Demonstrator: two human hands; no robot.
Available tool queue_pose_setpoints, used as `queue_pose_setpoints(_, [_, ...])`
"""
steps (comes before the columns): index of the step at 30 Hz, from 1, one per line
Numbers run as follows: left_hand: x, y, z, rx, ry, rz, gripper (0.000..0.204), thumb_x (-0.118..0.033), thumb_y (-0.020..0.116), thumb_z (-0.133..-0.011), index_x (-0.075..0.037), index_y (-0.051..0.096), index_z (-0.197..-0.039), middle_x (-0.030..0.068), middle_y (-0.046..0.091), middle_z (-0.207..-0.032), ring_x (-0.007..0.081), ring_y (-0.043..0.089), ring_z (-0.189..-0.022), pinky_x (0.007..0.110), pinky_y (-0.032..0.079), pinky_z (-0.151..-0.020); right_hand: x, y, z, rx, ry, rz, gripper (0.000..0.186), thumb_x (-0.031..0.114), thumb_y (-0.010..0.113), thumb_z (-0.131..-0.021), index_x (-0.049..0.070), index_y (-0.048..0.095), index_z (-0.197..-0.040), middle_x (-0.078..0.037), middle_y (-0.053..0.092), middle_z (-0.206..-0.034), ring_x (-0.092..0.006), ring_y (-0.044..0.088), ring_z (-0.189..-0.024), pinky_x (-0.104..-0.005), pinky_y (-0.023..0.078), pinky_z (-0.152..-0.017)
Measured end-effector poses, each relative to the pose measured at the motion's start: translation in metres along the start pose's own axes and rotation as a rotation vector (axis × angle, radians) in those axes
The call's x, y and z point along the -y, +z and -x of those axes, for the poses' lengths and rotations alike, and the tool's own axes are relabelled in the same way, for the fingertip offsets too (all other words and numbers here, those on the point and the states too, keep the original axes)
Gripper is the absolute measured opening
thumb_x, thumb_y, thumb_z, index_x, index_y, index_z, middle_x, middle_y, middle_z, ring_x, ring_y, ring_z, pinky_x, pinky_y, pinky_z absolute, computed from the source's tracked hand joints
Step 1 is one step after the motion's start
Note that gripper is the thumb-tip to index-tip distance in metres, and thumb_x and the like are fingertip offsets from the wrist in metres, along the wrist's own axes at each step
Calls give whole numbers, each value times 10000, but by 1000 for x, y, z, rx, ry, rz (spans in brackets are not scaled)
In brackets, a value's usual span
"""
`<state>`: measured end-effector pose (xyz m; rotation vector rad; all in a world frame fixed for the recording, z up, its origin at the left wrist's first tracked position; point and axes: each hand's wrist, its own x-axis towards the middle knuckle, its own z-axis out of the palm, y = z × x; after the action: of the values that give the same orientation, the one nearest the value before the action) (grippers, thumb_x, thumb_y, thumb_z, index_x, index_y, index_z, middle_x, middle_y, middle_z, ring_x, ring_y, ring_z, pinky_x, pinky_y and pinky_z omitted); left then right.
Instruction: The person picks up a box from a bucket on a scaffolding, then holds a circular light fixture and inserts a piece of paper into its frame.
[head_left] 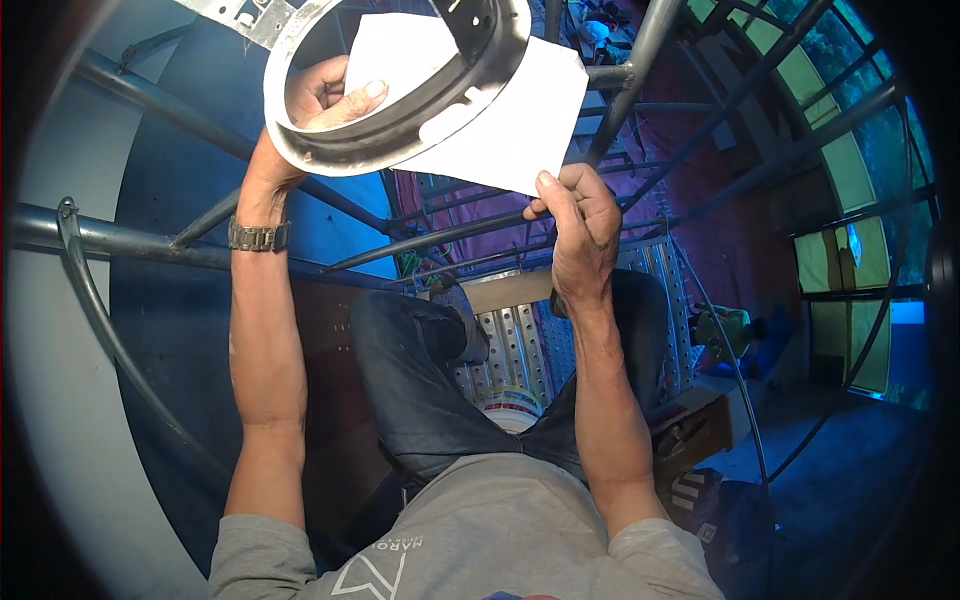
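Observation:
A white sheet [540, 110], which looks like paper or thin card, is stretched between my two hands at the top of the view. My left hand [335, 100] grips its left side, thumb on the near face, and shows through a round metal ring [400, 160]. That ring has a pale rim, a dark inner wall and a flat perforated bracket [255, 20] at its upper left. It hangs in front of the sheet and covers part of it; whether my left hand touches the ring I cannot tell. My right hand [585, 215] pinches the sheet's lower right corner between thumb and fingers.
Grey scaffold tubes [150, 240] cross on the left, ahead and at the right. Below is a perforated metal platform [515, 350], with a white bucket [510, 408] between my legs. An open cardboard box [700, 430] stands at my right, near a hanging cable [735, 370].

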<state>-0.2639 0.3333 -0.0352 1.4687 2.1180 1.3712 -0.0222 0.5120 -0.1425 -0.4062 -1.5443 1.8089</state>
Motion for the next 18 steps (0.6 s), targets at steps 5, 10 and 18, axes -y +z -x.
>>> queue_pose_setpoints(5, [-3,-2,0,41,-38,107,450,-315,787,-927,24,684,-1206,101,756,-1022,119,719,-918,261,583,-807,1,0,1,-1,12,-6,193,178,642,-968,34,621,-841,-31,614,-703,-112,611,-684,-282,510,-666])
queue_pose_setpoints(10, [2,-2,2,25,-50,44,496,-309,812,-892,11,674,-1245,76,756,-1041,108,704,-925,258,563,-829,-2,-3,0,2,17,18,226,215,638,-975,37,613,-837,-31,612,-716,-111,613,-690,-284,517,-671])
queue_pose_setpoints(18, [8,2,2,-39,38,-38,414,-229,759,-946,27,668,-1258,105,768,-1052,127,727,-914,302,598,-839,-3,-2,4,8,27,34,257,271,635,-989,31,609,-901,-39,618,-732,-114,621,-708,-282,518,-688])
